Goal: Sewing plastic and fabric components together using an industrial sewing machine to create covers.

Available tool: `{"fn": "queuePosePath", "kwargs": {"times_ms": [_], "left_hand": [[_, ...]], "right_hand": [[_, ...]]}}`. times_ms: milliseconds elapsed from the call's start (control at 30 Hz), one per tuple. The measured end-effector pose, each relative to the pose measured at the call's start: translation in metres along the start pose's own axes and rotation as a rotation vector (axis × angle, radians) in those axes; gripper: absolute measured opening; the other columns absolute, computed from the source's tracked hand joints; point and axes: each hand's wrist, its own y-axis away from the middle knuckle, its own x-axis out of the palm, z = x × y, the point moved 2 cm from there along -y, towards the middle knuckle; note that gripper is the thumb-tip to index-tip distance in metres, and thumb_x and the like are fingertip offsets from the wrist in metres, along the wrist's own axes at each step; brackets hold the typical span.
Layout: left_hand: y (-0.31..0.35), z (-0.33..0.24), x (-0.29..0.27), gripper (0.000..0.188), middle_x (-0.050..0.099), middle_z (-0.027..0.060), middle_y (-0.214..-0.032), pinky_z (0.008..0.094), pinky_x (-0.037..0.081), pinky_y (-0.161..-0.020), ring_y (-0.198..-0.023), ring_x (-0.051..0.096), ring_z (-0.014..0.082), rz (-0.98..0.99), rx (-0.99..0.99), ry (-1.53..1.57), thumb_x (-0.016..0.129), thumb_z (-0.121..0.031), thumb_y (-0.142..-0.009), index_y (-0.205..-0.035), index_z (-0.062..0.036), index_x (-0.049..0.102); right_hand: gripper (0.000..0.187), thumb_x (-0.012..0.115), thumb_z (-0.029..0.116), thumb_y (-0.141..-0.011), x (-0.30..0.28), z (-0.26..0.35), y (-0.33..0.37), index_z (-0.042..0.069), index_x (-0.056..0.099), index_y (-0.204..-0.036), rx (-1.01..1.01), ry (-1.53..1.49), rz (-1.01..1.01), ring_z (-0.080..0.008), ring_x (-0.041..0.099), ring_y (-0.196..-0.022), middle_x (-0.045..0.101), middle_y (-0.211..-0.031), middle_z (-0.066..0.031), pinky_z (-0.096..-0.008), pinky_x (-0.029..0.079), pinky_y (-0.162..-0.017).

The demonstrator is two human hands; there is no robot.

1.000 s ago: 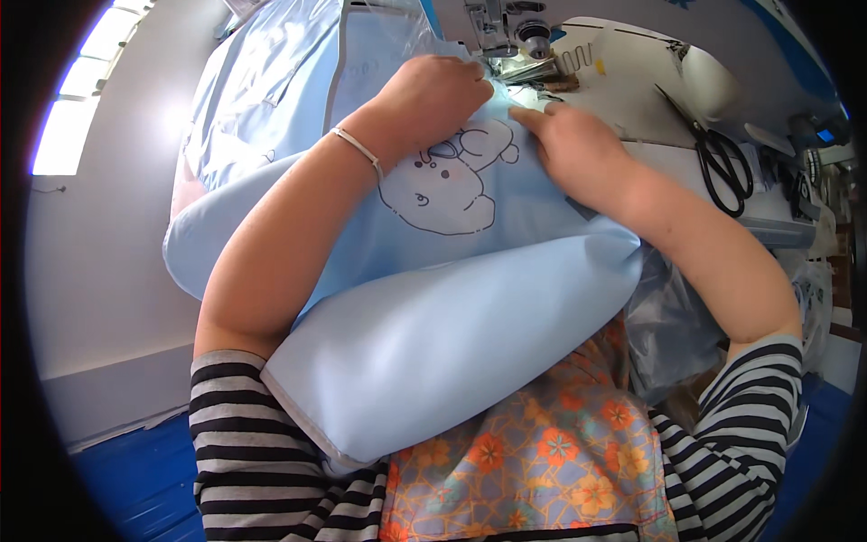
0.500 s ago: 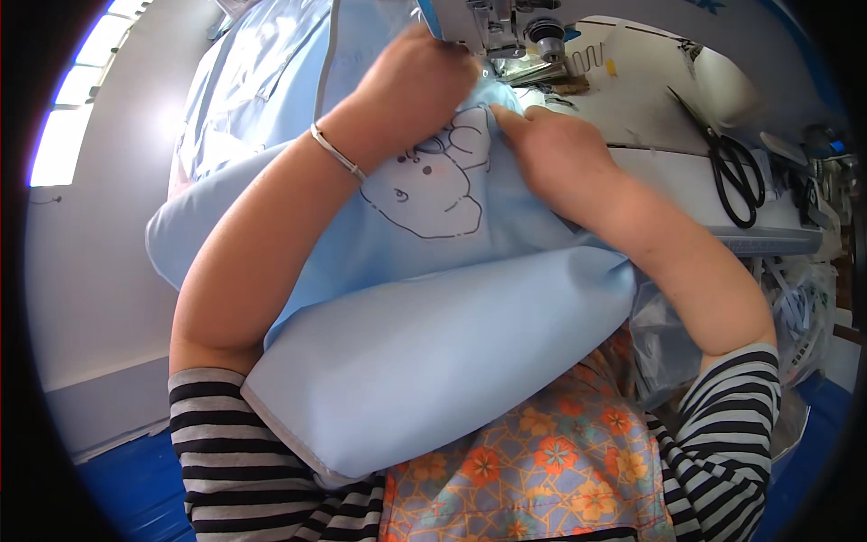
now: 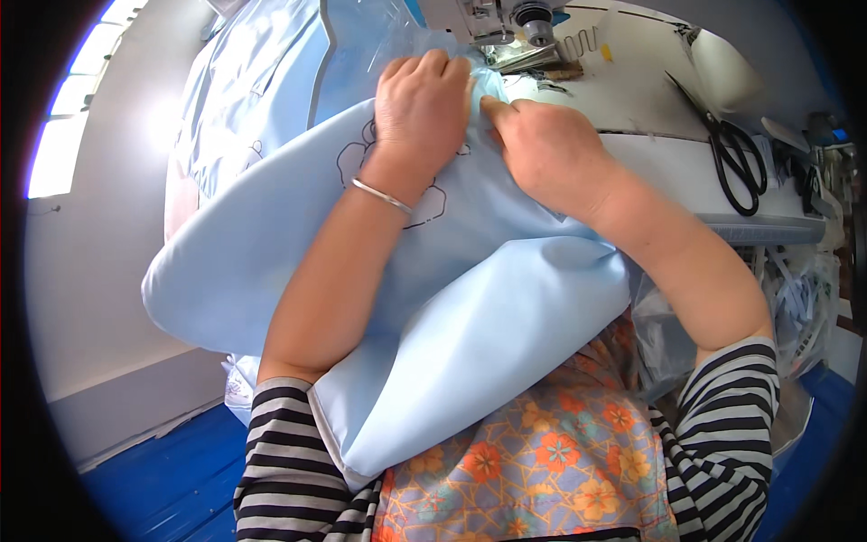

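Observation:
A stuffed light-blue fabric cushion (image 3: pixel 470 316) with a black outline cartoon drawing lies across my lap and against the sewing table. My left hand (image 3: pixel 423 101), with a thin metal bangle at the wrist, presses down on the cushion's far edge with fingers curled over the cloth. My right hand (image 3: pixel 540 144) pinches the same edge right beside it. Both hands hold the fabric just in front of the sewing machine's presser foot (image 3: pixel 519 41).
Black-handled scissors (image 3: pixel 736 158) lie on the white sewing table (image 3: pixel 659 117) at the right. More light-blue fabric pieces (image 3: pixel 253 90) hang at the upper left. Clear plastic bags (image 3: pixel 795 298) bunch at the right below the table. The floor (image 3: pixel 163 479) is blue.
Both hands have pushed the cushion's edge further up toward the sewing machine. My left hand now covers most of the cartoon drawing.

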Motion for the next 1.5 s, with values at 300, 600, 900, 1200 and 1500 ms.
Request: {"fn": "queuePosePath", "kwargs": {"times_ms": [300,600,900,1200,1500], "left_hand": [[-0.019,0.032,-0.014,0.026,0.064,-0.0029,-0.09,0.0325,0.049,-0.076,-0.082,0.062,0.0176,-0.01,0.42,0.111,0.067,-0.01,-0.07,-0.096,-0.0114,0.069],[-0.04,0.035,-0.031,0.02,0.068,0.0019,-0.093,0.0331,0.051,-0.081,-0.089,0.063,0.0216,0.074,0.54,0.06,0.068,-0.007,-0.071,-0.091,-0.0079,0.069],[-0.028,0.024,-0.02,0.023,0.06,0.0038,-0.091,0.035,0.055,-0.07,-0.085,0.064,0.0231,0.429,0.459,0.077,0.058,-0.01,-0.079,-0.102,-0.01,0.063],[-0.031,0.018,-0.022,0.021,0.063,0.0057,-0.094,0.0375,0.055,-0.069,-0.085,0.065,0.0258,0.597,0.366,0.066,0.055,-0.011,-0.084,-0.102,-0.0096,0.065],[-0.023,-0.018,-0.022,0.02,0.07,0.0144,-0.087,0.0443,0.053,-0.069,-0.082,0.067,0.0344,0.742,-0.078,0.164,0.053,-0.012,-0.082,-0.098,-0.0076,0.065]], "right_hand": [[0.031,0.052,0.011,-0.087,0.002,0.002,0.008,0.002,0.061,-0.116,0.014,0.044,-0.037,-0.0306,0.063,-0.063,0.062,-0.072,-0.0131,-0.0416,0.051,-0.057],[0.037,0.053,0.008,-0.083,0.007,0.0,0.005,0.002,0.061,-0.119,0.048,0.064,-0.034,-0.0302,0.063,-0.064,0.063,-0.073,-0.0133,-0.0415,0.051,-0.057],[0.036,0.054,0.008,-0.083,0.006,0.004,-0.001,0.003,0.061,-0.119,0.062,0.063,-0.08,-0.0291,0.063,-0.063,0.063,-0.07,-0.0111,-0.0412,0.05,-0.055],[0.033,0.053,0.008,-0.085,0.007,0.0,0.001,0.003,0.062,-0.116,0.066,0.043,-0.076,-0.0291,0.063,-0.063,0.063,-0.07,-0.0105,-0.0413,0.05,-0.055],[0.029,0.055,0.008,-0.082,-0.002,-0.01,0.003,0.006,0.062,-0.11,0.069,-0.062,-0.032,-0.0335,0.063,-0.068,0.062,-0.073,-0.0135,-0.0445,0.05,-0.059]]}}
